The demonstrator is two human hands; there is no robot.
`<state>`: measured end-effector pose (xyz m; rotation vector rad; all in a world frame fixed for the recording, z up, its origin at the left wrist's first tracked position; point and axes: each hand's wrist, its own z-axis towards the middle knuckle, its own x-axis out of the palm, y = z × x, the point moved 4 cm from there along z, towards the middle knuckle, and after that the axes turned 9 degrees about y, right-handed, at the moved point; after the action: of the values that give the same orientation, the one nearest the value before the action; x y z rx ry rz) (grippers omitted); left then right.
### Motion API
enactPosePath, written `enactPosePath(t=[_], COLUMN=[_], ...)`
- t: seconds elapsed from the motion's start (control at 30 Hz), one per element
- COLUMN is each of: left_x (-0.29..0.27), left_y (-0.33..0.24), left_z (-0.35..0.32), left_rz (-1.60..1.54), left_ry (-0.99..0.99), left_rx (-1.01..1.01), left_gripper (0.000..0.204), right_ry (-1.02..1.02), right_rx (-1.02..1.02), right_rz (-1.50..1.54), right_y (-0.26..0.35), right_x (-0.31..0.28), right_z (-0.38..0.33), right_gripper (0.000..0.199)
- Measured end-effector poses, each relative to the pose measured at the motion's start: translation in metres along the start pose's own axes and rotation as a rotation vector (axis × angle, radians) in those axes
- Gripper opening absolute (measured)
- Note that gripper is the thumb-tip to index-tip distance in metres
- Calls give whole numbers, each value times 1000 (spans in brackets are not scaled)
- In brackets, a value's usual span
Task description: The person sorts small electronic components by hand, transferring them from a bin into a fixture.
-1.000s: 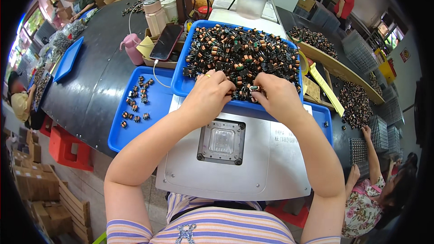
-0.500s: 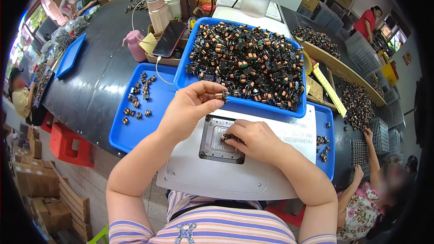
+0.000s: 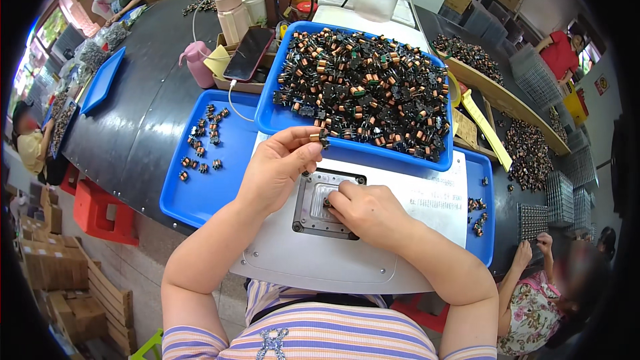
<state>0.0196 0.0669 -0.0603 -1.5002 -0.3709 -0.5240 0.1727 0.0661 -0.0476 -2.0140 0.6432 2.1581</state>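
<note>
My left hand (image 3: 279, 168) holds a small copper-wound coil part (image 3: 320, 137) pinched between thumb and fingers, just above the near edge of a blue tray (image 3: 267, 117) piled with several such coils (image 3: 363, 90). My right hand (image 3: 368, 212) presses its fingertips onto another coil in the recessed square fixture (image 3: 312, 208) set in a grey metal plate (image 3: 300, 260). Whether that coil is gripped or only touched is hidden by the fingers.
A larger flat blue tray (image 3: 200, 190) on the left carries several loose coils (image 3: 203, 137). Behind it stand a pink bottle (image 3: 198, 65), a phone (image 3: 248, 53) and jars. More coils lie at the right (image 3: 477, 217). Other people sit at the far left, right and lower right.
Both hands left the coil pile. The right hand came down onto the fixture and stays there; the left hand drew back toward me holding a coil above the tray edge.
</note>
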Motion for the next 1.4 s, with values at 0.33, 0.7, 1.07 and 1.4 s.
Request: enactPosePath(t=[0.33, 0.7, 1.07, 1.4], left_x=[9, 21, 26, 40], left_y=[-2, 0, -1, -11], left_z=[-1, -9, -11, -7], left_rz=[-101, 549, 810, 1447], left_ry=[23, 160, 170, 439], left_rx=[-94, -350, -270, 113], left_gripper=[30, 18, 14, 15], right_ry=[-253, -509, -487, -216], right_rx=[299, 450, 464, 504], right_rz=[1451, 234, 278, -31], right_y=[-65, -88, -99, -87], right_x=[-32, -60, -67, -60], right_z=[-13, -26, -34, -24], right_gripper=[20, 13, 12, 13])
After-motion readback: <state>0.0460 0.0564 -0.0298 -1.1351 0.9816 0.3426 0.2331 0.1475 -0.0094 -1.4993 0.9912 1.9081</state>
